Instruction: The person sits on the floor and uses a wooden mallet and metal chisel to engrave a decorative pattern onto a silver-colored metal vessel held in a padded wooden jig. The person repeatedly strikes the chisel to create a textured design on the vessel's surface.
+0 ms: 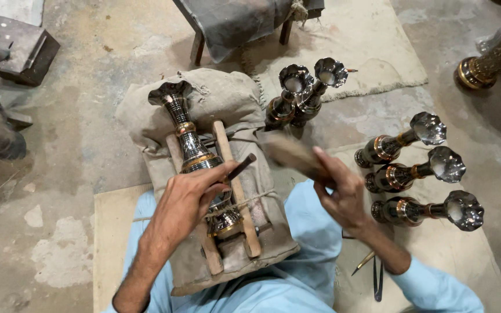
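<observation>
While the head view looks straight down at a seated person's lap, the left hand is closed around a thin dark punch tool, pinching it between thumb and fingers with its tip angled toward the metal vase that lies along the cushion. That vase, dark chrome with brass bands, rests between two wooden slats tied with cord onto a padded burlap cushion, its flared mouth pointing to about 11 o'clock and its foot toward the person. The right hand is wrapped shut on a wooden mallet, which is blurred and raised at about 2 o'clock from the vase. I judge the step in hand to be chasing or engraving the vase body; a clean strike would call for the punch to sit steady on the metal while the mallet meets its upper end squarely. Three similar vases lie side by side on the floor at 3 o'clock, mouths pointing right, and two more stand close together at 1 o'clock. Slim pointed tools lie on a mat near the right forearm at 5 o'clock. A dark metal block sits at 10 o'clock on the concrete floor. No packages, labels or signs show anywhere.
</observation>
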